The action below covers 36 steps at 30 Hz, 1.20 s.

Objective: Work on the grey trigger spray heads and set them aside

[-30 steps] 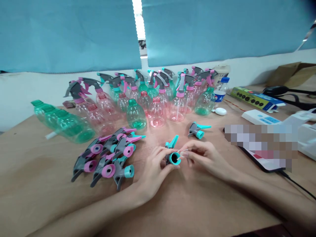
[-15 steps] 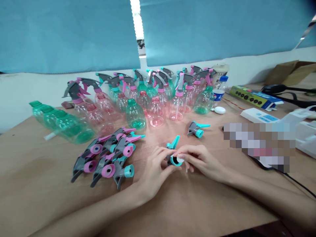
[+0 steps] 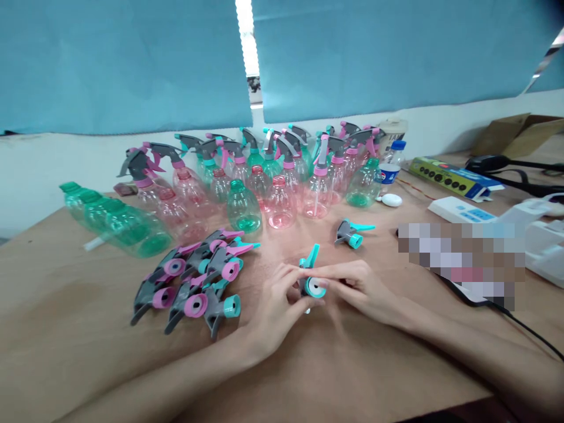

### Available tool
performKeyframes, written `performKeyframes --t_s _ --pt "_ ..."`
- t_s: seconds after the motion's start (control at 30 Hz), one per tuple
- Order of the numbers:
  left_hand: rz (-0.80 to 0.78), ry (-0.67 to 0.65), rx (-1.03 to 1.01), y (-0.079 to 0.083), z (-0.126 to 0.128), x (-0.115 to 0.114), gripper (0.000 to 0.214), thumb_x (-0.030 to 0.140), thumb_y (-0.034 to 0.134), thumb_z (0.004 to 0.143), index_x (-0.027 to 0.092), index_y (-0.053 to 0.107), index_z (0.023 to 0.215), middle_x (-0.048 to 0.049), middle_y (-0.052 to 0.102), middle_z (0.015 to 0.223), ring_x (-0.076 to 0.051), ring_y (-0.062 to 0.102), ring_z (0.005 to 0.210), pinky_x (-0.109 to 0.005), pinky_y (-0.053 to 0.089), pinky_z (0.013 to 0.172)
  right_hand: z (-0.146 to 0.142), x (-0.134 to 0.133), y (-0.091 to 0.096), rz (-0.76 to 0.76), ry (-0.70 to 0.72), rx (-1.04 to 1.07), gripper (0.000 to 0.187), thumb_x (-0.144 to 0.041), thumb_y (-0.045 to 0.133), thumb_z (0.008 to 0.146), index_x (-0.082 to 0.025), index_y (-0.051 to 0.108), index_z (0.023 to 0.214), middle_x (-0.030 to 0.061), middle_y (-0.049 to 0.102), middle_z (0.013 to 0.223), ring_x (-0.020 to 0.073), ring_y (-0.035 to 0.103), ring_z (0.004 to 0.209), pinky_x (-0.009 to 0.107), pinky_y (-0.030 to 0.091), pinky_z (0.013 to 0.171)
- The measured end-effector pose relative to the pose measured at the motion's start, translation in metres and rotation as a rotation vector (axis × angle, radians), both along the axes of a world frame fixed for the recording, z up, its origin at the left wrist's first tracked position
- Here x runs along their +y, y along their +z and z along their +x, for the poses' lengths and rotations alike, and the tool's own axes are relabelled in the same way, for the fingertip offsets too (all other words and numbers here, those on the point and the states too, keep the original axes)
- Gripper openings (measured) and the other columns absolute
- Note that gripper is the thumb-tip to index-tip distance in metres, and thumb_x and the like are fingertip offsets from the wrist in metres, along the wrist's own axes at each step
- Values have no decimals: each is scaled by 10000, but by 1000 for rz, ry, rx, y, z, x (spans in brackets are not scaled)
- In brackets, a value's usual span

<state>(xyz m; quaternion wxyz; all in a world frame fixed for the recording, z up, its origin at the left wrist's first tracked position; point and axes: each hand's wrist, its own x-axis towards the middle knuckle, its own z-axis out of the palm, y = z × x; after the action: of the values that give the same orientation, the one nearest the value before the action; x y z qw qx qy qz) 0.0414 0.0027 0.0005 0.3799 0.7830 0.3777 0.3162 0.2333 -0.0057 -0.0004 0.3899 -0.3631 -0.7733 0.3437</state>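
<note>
Curtain gap [image 3: 248, 41]: blown-out white at 12 o'clock, the brightest spot.
Blue curtains [image 3: 132, 64]: softly lit, darkening into the corner past 2 o'clock.
Bottles [image 3: 244, 207]: small glints.
Tabletop [image 3: 83, 346]: pale sheen near centre, dimmer towards 5 o'clock.
Spray head [image 3: 305, 284]: fine detail soft.
Forearms [image 3: 176, 370]: stretched by the wide lens.
Mosaic patch [image 3: 462, 255]: pixelated blocks at 3 o'clock.
</note>
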Motion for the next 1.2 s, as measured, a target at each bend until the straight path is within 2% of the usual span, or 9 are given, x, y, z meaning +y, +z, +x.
performKeyframes --t_s 0.07,0.17,0.23,0.3,0.4,0.63,0.83,1.2 --pt "-35 8 -14 0 0 -1 344 123 708 755 256 637 1064 8 561 953 -136 550 783 -233 465 644 1 0 2 15 -74 -12 311 -342 470 930 -207 624 1163 27 712 853 119 576 598 226 439 540" --pt "-70 6 -24 0 0 -1 383 113 690 767 284 624 1104 9 547 971 -126 553 760 -231 477 635 4 -1 6 77 -167 -20 264 -314 547 885 -168 588 1101 -30 570 628 97 435 483 217 364 459" --pt "-55 21 -11 1 0 -2 380 113 682 775 290 623 1107 7 549 974 -139 555 798 -242 480 662 5 -2 8 156 -149 -29 138 -251 570 859 -167 579 968 -36 515 628 98 441 520 218 374 490" --pt "-9 47 18 1 -1 -2 371 123 682 781 288 621 1108 4 556 977 -154 551 842 -264 476 711 6 -3 9 252 -105 -65 45 -172 564 836 -173 560 881 -17 529 694 102 471 583 223 394 539" --pt "59 60 66 2 -2 -2 365 132 683 786 280 617 1113 -1 564 973 -166 546 865 -289 463 752 7 -3 8 334 -86 -126 77 -119 556 807 -175 558 860 3 546 758 113 496 652 228 409 586" --pt "101 42 72 2 -2 -2 362 114 677 784 278 620 1102 -2 575 978 -180 546 903 -302 465 775 7 0 0 211 -89 -176 135 -143 577 789 -163 591 922 -6 543 725 105 483 597 223 381 537" --pt "138 65 89 4 1 -3 349 70 684 757 245 634 1055 -16 592 982 -198 552 932 -334 467 826 5 -1 3 101 -95 -245 126 -194 590 794 -173 610 917 -31 527 656 95 464 551 213 347 503" --pt "237 26 120 -3 -1 -3 322 66 632 804 237 602 1076 -19 590 1009 -191 549 933 -322 483 799 0 -5 -1 159 -162 -288 151 -209 624 798 -197 635 948 -55 552 597 78 468 510 192 342 509"
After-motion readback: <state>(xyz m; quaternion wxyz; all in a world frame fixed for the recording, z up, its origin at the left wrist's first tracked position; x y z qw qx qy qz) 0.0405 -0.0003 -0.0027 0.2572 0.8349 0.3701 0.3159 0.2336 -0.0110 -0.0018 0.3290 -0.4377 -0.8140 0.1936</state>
